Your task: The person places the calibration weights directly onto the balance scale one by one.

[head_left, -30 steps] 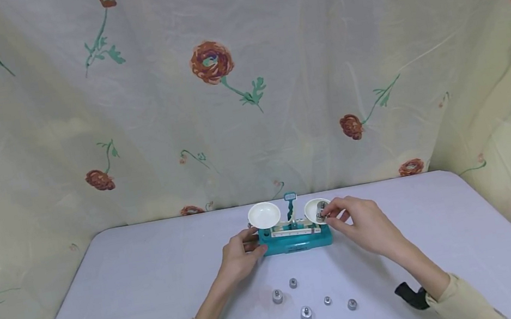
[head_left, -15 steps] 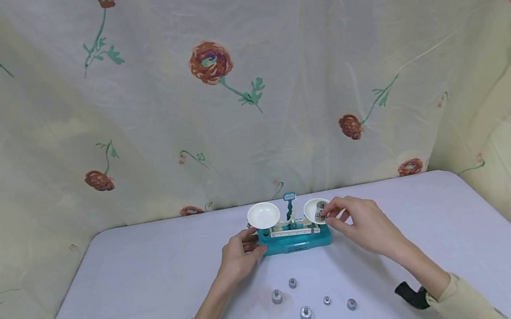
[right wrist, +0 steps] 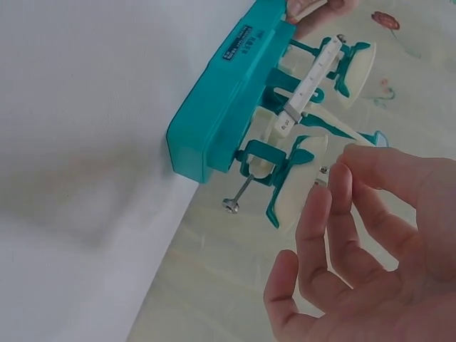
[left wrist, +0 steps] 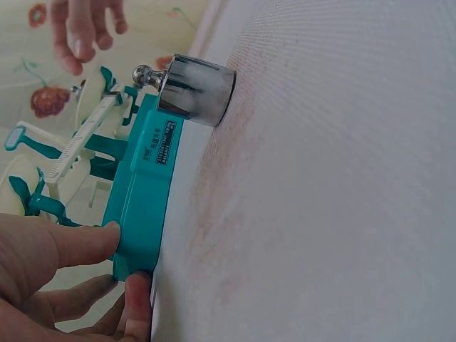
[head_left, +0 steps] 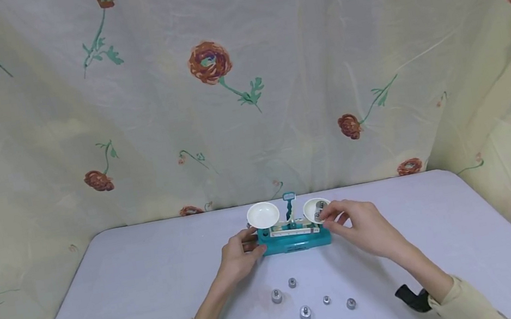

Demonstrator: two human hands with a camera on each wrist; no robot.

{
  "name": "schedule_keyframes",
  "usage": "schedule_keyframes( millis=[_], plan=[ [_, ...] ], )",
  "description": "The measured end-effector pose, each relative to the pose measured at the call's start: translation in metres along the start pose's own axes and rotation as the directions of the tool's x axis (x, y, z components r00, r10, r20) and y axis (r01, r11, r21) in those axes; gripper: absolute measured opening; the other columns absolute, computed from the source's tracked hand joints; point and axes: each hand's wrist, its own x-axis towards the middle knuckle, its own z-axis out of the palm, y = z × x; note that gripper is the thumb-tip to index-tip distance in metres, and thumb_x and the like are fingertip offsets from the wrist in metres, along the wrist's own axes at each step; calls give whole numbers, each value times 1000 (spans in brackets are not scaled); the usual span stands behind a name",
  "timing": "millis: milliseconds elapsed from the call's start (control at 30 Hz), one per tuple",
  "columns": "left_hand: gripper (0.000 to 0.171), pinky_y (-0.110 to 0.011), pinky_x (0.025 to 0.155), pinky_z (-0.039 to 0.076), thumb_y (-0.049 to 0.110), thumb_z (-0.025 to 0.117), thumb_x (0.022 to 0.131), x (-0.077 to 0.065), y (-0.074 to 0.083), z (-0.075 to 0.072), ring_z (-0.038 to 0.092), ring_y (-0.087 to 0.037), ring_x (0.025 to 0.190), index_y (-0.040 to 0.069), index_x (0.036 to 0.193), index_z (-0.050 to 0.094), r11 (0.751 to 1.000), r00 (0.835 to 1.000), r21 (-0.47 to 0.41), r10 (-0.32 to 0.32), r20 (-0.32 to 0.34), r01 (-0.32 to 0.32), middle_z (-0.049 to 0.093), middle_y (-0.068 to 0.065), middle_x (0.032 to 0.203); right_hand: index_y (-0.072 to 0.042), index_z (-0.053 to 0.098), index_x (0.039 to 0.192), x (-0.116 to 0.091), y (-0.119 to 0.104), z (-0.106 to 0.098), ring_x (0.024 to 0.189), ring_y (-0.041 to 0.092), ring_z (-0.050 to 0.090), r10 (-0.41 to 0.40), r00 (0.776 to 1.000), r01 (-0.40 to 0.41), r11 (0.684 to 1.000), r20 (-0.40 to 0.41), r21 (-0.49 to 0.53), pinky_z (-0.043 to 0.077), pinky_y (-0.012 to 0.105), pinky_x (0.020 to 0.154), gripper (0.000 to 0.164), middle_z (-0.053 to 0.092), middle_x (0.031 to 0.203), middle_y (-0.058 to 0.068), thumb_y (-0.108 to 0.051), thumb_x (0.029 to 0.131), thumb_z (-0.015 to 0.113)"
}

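Note:
A teal balance scale (head_left: 296,241) stands near the table's back edge. My left hand (head_left: 237,257) holds the left end of its base, thumb on the front; the left wrist view shows this thumb (left wrist: 96,244) on the teal plastic. The left white pan (head_left: 263,215) holds nothing visible. In the right pan (head_left: 310,209) lie shiny metal weights, one larger weight (head_left: 321,206) at the back. Close over that pan is my right hand (head_left: 364,226), thumb and forefinger near each other. No object shows between the fingertips, and its fingers look loosely bent in the right wrist view.
Several metal weights stand on the white table in front of the scale, among them one weight (head_left: 305,313) closest to me. A chrome weight (left wrist: 197,89) looms large in the left wrist view. Behind the table hangs a flowered cloth (head_left: 276,96).
My right hand has shifted slightly left and down at the right pan. My left hand stays on the scale's base, and the loose weights keep their places.

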Motion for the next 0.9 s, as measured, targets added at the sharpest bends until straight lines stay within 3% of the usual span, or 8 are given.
schedule_keyframes(
  millis=[467, 900],
  plan=[
    [54, -40, 96, 65, 9, 75, 100, -1, 1, 0, 73, -32, 119, -1, 150, 58, 1000, 1000, 13, 0, -4, 0, 69, -23, 140, -18, 79, 114, -3, -4, 5, 91, 10, 66, 27, 996, -32, 998, 81, 60, 55, 22, 77, 13, 79, 106, -4, -19, 102, 75],
    [54, -43, 98, 64, 8, 76, 99, 1, -1, 0, 73, -34, 119, -1, 149, 59, 1000, 1000, -9, 10, 2, -10, 69, -24, 139, -16, 79, 109, -6, -7, 30, 80, 7, 63, -31, 983, 12, 994, 181, 104, 54, 22, 73, 10, 75, 92, -9, -19, 99, 77]
  ],
)
